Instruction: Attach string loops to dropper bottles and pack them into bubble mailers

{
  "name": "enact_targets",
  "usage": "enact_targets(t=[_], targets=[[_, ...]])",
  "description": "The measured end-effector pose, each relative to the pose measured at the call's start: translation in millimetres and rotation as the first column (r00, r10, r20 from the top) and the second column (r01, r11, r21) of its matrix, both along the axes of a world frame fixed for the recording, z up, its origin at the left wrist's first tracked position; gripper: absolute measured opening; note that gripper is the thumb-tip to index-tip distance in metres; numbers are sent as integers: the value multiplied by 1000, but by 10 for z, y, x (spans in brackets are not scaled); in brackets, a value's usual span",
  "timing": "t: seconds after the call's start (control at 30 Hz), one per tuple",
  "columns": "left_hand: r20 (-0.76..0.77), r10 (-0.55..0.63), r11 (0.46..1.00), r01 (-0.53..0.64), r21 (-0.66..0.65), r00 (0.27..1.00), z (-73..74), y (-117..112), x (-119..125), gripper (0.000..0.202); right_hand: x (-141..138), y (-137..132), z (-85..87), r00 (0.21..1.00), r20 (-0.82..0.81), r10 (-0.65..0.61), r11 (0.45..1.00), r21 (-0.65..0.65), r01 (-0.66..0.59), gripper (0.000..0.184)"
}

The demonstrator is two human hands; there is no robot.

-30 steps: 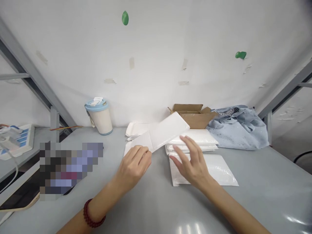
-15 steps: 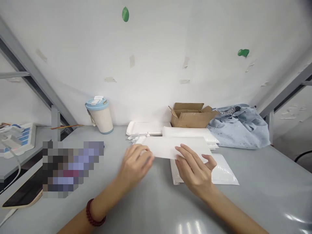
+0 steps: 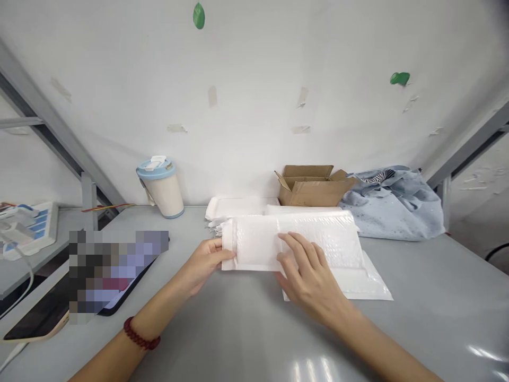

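Observation:
I hold a white bubble mailer (image 3: 318, 239) just above the grey table (image 3: 246, 329), tilted toward me. My left hand (image 3: 204, 260) pinches its left end, where the flap is. My right hand (image 3: 306, 273) rests with fingers laid on the middle of its face and the thumb underneath. Under the mailer another white mailer (image 3: 368, 281) lies flat on the table. More white mailers are stacked behind it (image 3: 278, 209). My left wrist wears a dark red bead bracelet (image 3: 137, 334).
A lidded cream cup with a blue rim (image 3: 161, 185) stands at the back left. An open cardboard box (image 3: 312, 185) and a blue cloth bag (image 3: 393, 204) sit at the back right. A phone (image 3: 35, 321) lies at the left edge, next to a blurred-out patch.
The mailer was raised and tilted a second ago; it has come down toward me and turned face up. My right hand moved from beside it onto its face.

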State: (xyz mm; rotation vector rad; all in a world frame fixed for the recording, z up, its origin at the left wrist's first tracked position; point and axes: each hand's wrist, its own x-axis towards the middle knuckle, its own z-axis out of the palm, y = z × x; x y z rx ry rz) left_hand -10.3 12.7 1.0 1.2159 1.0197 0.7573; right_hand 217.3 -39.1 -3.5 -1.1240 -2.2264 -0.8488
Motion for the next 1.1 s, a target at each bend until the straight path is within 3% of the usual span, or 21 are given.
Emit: enact_targets(t=[0.17, 0.27, 0.33, 0.53, 0.63, 0.73, 0.8, 0.9, 0.97, 1.1], targets=[[-30, -248, 969, 247, -27, 968, -27, -99, 66, 17, -51, -77, -2, 996, 72, 50, 955, -295, -27, 66], [-16, -334, 942, 333, -47, 942, -60, -165, 112, 16, -66, -107, -12, 994, 46, 98, 924, -374, -74, 76], [-16, -333, 943, 332, -33, 943, -91, -204, 157, 16, -76, -116, -23, 993, 31, 113, 916, -390, -92, 78], [-170, -133, 990, 138, 19, 976, -196, -246, 274, 42, -106, -115, -37, 989, 99, 112, 947, -313, -76, 72], [-217, -113, 993, 120, 18, 970, -201, -214, 268, 48, -91, -91, -29, 988, 121, 100, 961, -268, -64, 65], [-276, -64, 983, 109, 150, 959, -130, -128, 231, 50, -42, -43, -14, 992, 117, 51, 964, -265, -18, 61], [-366, 55, 939, 76, 334, 929, -48, -37, 207, 49, 4, -8, 3, 995, 101, 20, 959, -284, 9, 59], [-544, 293, 790, 122, 601, 786, 63, 132, 210, 34, 70, 29, 33, 999, 49, 8, 947, -321, 8, 55], [-605, 370, 721, 193, 665, 705, 78, 240, 253, 25, 99, 42, 47, 1000, 5, 16, 941, -339, -13, 54], [-621, 389, 711, 207, 672, 680, -49, 383, 379, 25, 113, 55, 47, 994, -91, 52, 925, -371, -83, 53]])
